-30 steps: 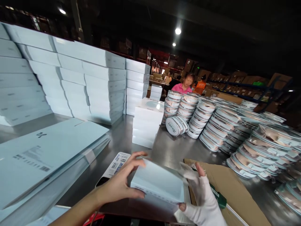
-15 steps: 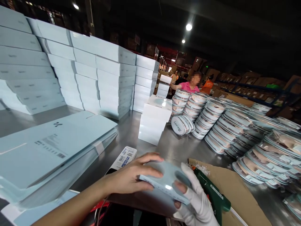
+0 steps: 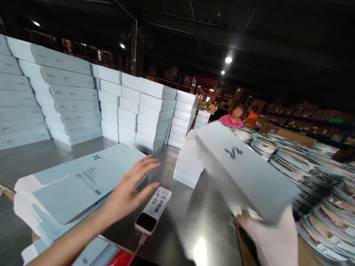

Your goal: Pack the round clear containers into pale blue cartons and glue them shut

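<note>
My right hand [image 3: 273, 236], in a white glove with bare fingertips showing, grips the near end of a pale blue box [image 3: 246, 170] with a dark squiggly logo. The box is tilted and held above the table, slightly blurred. My bare left hand [image 3: 129, 192] hangs in the air with fingers apart and nothing in it. Below and beside that hand lies a pile of flat, folded pale blue cartons [image 3: 88, 181]. To its right a white power bank [image 3: 155, 208] with a dark display and a cable rests on the metal table [image 3: 205, 221].
Rows of stacked pale boxes [image 3: 74, 96] wall off the back left. A short white box stack [image 3: 187, 166] stands mid-table, partly behind the held box. Piles of round clear-lidded packs [image 3: 330, 229] fill the right. A person in pink [image 3: 231, 120] is across the table.
My left hand has let go of the box and moved left, its fingers spreading. My right hand has lifted and turned the box, showing its logo side. The camera view has shifted.
</note>
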Motion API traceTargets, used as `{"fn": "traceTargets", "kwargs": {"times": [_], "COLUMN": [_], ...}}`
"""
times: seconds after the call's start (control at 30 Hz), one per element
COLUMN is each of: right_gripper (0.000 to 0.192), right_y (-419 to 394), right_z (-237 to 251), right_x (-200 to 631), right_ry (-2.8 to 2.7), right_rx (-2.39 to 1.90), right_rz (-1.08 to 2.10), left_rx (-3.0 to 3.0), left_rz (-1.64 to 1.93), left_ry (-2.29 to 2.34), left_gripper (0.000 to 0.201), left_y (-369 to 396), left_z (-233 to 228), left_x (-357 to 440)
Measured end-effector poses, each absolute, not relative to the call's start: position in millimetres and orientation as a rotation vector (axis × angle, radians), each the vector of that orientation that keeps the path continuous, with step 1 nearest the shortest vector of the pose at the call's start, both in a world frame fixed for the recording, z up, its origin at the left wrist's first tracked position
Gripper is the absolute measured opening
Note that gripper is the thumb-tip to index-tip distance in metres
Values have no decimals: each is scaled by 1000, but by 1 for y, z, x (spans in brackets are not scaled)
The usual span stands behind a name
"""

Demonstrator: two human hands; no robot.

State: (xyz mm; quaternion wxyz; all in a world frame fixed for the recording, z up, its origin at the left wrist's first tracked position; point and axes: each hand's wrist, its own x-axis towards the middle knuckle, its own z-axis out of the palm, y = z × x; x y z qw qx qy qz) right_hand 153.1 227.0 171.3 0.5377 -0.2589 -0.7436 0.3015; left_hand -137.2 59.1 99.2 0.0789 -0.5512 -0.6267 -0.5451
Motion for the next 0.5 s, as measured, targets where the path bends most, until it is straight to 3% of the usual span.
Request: {"fn": "traceTargets", "kwargs": {"times": [0.07, 0.17, 0.33, 0.5], "right_gripper": [77, 71, 58, 57], "right_y": [243, 271, 297, 269], "right_z": [212, 256, 259, 230], "right_x": [119, 50, -20, 33], "right_ry": [-1878, -2173, -2426, -2341], "right_rx": [-643, -747, -805, -647], "right_rz": [250, -418, -455, -399], "left_rx": [-1461, -1221, -873, -740], "left_rz": [-1215, -922, -776, -679], "left_ry": [-1992, -2199, -2409, -2455], "left_gripper": [41, 47, 55, 59], "left_y": [38, 17, 3, -6], "left_z": [109, 113, 99, 96], "left_x": [-180, -234, -280, -295]}}
